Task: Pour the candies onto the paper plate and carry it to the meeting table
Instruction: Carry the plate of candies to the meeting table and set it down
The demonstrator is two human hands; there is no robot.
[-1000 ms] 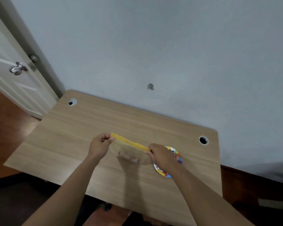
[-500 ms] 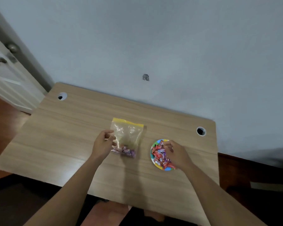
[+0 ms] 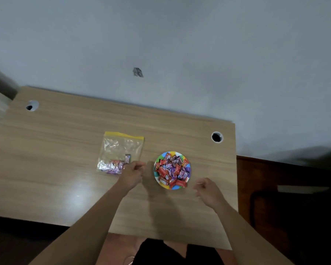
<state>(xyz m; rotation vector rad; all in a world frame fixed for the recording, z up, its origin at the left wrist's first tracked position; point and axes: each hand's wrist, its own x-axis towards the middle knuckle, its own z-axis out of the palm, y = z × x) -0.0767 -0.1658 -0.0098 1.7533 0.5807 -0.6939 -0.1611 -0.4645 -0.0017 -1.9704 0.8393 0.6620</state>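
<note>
From my head camera, the paper plate [image 3: 188, 165] heaped with candies [image 3: 171, 171] sits on the desk [image 3: 65, 150] between my two hands: my left hand [image 3: 132, 174] hovers just beside its left rim, loosely curled and empty, and my right hand [image 3: 208, 191] hangs near its lower right rim, fingers half bent and also empty. The plate is round, so no axis matters; I judge the left hand slightly nearer, and both need to close in on opposite rims to lift it level. The plastic bag [image 3: 120, 150], with a few candies left inside, lies flat just left of my left hand.
</note>
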